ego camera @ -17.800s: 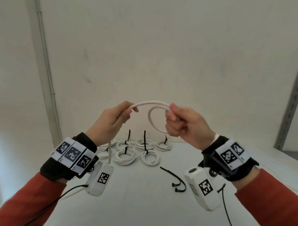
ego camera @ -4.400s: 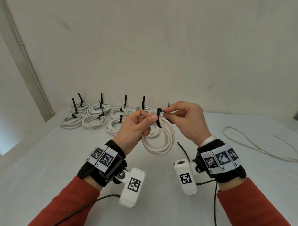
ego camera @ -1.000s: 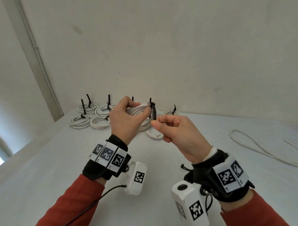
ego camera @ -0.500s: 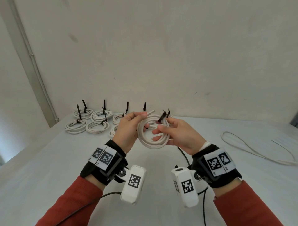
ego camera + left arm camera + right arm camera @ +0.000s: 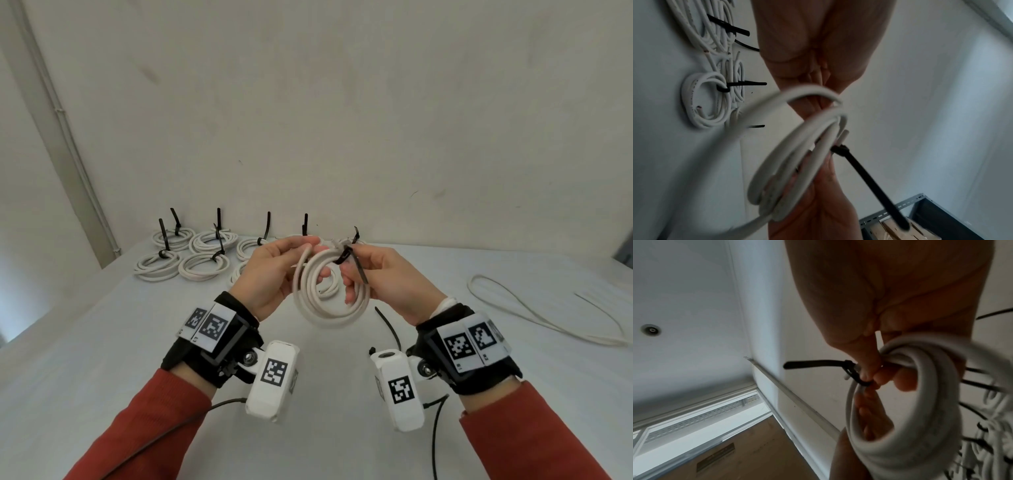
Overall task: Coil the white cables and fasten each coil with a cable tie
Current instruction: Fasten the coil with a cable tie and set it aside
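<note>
Held above the surface (image 5: 102, 359), the light, springy white cable coil (image 5: 330, 291) was gripped by both the left hand (image 5: 270, 274) and right hand (image 5: 387, 279), best held beside its black cable tie (image 5: 351, 262), with tied coils (image 5: 202, 270) beyond.

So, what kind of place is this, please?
Probably a plain workroom or storage room set up for recording, not a home. A bare white table stands against an unpainted-looking wall, rows of tied cable coils lie on it, and a metal shelving rack holds cardboard boxes.
</note>
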### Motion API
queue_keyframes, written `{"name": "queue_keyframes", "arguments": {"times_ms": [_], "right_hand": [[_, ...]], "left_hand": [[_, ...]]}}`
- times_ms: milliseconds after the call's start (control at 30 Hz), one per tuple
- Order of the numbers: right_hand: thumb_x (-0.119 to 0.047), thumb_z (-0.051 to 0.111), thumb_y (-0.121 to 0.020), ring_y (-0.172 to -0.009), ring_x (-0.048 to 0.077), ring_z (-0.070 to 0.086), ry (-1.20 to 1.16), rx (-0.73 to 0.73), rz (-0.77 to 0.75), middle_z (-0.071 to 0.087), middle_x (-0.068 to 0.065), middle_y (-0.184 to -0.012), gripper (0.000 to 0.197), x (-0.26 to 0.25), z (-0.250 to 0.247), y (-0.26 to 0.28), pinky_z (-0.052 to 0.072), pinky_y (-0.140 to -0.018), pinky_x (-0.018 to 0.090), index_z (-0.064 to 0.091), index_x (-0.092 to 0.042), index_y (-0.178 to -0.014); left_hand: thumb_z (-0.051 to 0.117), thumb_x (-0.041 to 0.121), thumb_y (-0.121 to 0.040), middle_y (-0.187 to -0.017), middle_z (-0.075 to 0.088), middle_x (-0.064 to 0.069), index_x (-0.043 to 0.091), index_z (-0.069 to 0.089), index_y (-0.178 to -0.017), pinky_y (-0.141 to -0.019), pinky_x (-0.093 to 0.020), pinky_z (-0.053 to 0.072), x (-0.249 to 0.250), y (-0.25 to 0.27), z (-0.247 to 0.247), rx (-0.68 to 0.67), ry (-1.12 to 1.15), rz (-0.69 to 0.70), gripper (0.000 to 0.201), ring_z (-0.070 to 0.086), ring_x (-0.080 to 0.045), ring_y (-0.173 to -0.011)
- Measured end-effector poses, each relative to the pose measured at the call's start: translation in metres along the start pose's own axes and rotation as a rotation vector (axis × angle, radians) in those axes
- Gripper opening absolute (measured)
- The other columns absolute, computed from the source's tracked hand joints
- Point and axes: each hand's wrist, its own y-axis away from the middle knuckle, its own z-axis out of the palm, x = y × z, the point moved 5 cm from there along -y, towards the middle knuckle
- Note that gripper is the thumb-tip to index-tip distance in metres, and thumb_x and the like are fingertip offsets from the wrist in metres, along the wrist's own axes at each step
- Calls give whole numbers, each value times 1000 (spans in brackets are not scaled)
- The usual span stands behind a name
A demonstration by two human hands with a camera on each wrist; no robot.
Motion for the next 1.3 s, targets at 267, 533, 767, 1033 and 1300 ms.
{"name": "queue_keyframes", "arguments": {"times_ms": [267, 533, 767, 1033, 1300], "right_hand": [[-7, 46, -99, -46, 12, 46, -236, 112, 18, 44, 5, -67, 14, 1, 6, -5, 52, -53, 25, 57, -6, -91], [-10, 44, -100, -49, 12, 45, -531, 392, -37, 43, 3, -65, 15, 1, -25, -8, 47, -52, 22, 58, -3, -103], [-9, 44, -100, -50, 11, 43, -607, 581, -152, 41, 3, -65, 14, -2, -37, -3, 46, -51, 18, 56, -6, -95], [-11, 44, -101, -50, 11, 43, -590, 638, -198, 41, 2, -64, 17, -2, -32, -2, 52, -56, 22, 57, -11, -90], [-14, 50, -97, -46, 9, 47, -457, 328, -173, 58, 7, -75, 12, -5, -2, -5, 45, -49, 21, 48, -10, -108]], "left_hand": [[42, 22, -100, -92, 71, -13, 0, 64, -98, -64, -28, 58, 2, -2, -4, 59, 143, -67, 32, 71, -23, -73], [46, 59, -85, -112, 67, -18, 0, 54, -113, -77, -35, 58, -2, -2, -3, -10, 211, -102, 66, 68, -35, -93], [73, 6, -75, -120, 61, -23, 23, 16, -144, -80, -44, 57, -18, -3, 0, 68, 250, -109, 91, 65, -42, -101], [48, 2, -95, -102, 69, -13, 0, 57, -111, -69, -30, 59, -6, 1, 7, 63, 4, 36, 18, 72, -23, -80], [58, 4, -91, -78, 71, -4, 12, 66, -102, -60, -24, 52, 5, 2, -1, 164, -184, 134, 16, 65, -14, -66]]}}
